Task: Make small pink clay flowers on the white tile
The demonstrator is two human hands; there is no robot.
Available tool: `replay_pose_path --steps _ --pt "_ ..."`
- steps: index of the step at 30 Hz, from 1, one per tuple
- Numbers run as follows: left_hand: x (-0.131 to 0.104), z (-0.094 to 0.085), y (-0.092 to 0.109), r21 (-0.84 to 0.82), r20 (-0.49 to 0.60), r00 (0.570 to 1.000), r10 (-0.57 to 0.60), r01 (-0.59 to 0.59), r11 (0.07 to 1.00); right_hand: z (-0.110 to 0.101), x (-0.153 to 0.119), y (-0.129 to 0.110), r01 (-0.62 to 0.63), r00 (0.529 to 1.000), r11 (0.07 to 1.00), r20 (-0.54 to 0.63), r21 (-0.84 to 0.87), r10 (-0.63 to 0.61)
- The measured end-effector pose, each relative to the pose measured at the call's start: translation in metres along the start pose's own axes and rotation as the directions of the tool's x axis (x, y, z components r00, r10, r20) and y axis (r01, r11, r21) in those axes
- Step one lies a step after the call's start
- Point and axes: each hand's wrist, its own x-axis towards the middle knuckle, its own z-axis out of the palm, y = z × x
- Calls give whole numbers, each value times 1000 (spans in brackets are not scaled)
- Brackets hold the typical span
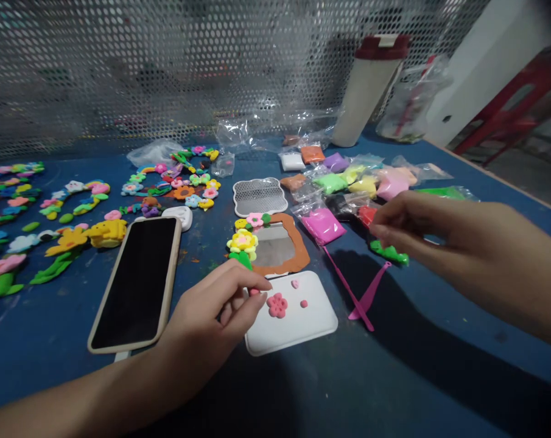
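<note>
Head view: left hand pinching pink clay, too hard a squeeze could flatten it, right hand's grip unclear!

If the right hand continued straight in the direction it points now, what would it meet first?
Probably the red packet, just past the fingertips of the right hand; the hand seems raised, so it might pass above.
</note>
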Motion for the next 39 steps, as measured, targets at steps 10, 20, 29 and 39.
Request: replay_pose_path --steps 10,20,29,39 --pt "-2 -4 2 7 53 998 -39 39 999 48 -10 -19 -45 941 934 298 -354 158" --pt "1 -7 5 -33 80 997 -22 25 999 52 -17 -17 49 982 950 188 -310 11" --pt "2 -2 3 0 62 998 -14 14 1000 55 -18 -12 -45 980 989 184 -142 71" --pt "-1 0 0 9 47 998 33 -33 999 31 -14 -14 -92 983 990 170 111 72"
